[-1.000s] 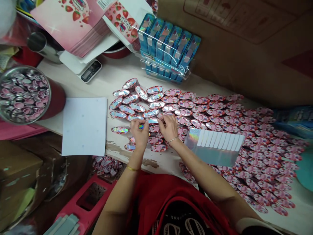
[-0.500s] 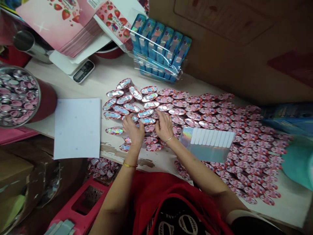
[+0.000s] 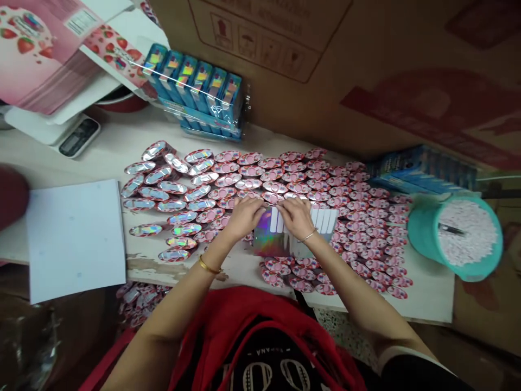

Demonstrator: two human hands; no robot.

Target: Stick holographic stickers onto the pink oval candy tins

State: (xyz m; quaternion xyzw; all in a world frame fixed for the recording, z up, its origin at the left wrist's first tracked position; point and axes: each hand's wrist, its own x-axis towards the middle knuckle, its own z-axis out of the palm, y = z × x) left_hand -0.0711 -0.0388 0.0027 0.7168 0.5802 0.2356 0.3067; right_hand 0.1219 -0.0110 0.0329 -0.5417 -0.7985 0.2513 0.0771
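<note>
A shiny silver sticker sheet (image 3: 277,247) with a row of white strips lies over part of the small pink packs (image 3: 317,184). My left hand (image 3: 245,218) is closed in a pinch at the sheet's upper left edge. Close beside it, my right hand (image 3: 296,218) pinches at the same upper edge and covers some of the strips. Whether a sticker is lifted between the fingertips is too small to make out. Farther left, several oval packs (image 3: 173,187) carry silver strips on top; those at the right show pink ovals instead.
White paper sheets (image 3: 77,239) lie at the left, below a small scale (image 3: 79,136). A clear-wrapped set of blue packs (image 3: 199,89) stands behind. At the right is a teal bucket (image 3: 427,233) of small white pieces. A large cardboard box (image 3: 277,43) borders the back.
Both hands have left the silver-topped packs, moved right to the sticker sheet and closed at its upper edge. The view has shifted right, bringing the teal bucket fully in.
</note>
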